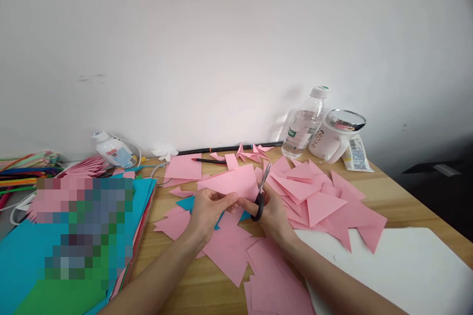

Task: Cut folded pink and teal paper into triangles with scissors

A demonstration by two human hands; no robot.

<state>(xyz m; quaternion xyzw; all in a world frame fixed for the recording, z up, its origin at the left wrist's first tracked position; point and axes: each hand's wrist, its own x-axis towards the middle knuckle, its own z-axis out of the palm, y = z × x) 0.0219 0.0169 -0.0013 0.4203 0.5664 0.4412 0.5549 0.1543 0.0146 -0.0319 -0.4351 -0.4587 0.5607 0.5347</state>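
Observation:
Above the table's middle, my left hand (210, 211) pinches the lower edge of a pink sheet of paper (231, 181). My right hand (274, 214) is closed around black-handled scissors (258, 206), whose blades point up and away from me beside the sheet's right edge. Its thumb and fingers also touch the sheet's lower edge, close to the left fingertips. Cut pink paper pieces (306, 192) lie heaped right of the hands, and more pink pieces (236, 251) lie beneath them. Bits of blue paper (185, 204) show under my left hand.
A water bottle (303, 125) and a white mug (330, 140) stand at the back right. Small folded pink shapes (254, 153) and a pen (209, 161) lie near the wall. Coloured paper (142, 202) is stacked at left, partly pixelated. A white board (384, 270) lies front right.

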